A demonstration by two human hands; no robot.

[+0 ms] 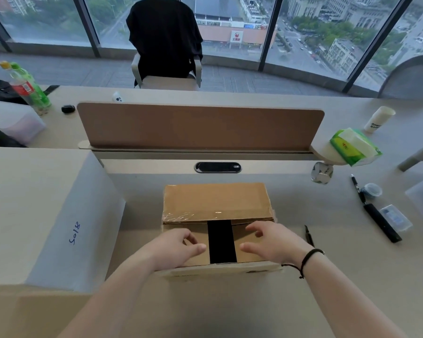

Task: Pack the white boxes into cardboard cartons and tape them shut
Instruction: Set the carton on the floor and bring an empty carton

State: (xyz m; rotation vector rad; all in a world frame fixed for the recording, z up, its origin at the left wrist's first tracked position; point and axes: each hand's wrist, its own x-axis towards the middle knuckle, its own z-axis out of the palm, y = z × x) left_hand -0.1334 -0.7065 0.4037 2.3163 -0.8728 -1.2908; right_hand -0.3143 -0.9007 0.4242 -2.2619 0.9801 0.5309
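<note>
Pale grey bench [327, 276] runs below tall windows, and a cardboard carton [216, 203] sits at centre frame, just below a brown divider panel [200, 126]. Its far flap is folded down with clear tape along the edge; the two side flaps lie flat with a dark gap between them. The left hand [178, 247] and the right hand [271, 240] each press one side flap, grip released, fingers loosely bent, grasping nothing.

Open desk beside the carton, walled left and behind

Bare grey desk [303, 301] lies right of the brown cardboard carton [215, 203]; a tall white box [34, 215] blocks the left, a brown divider panel [200, 125] the far side, a black pen [309, 236] just right.
</note>
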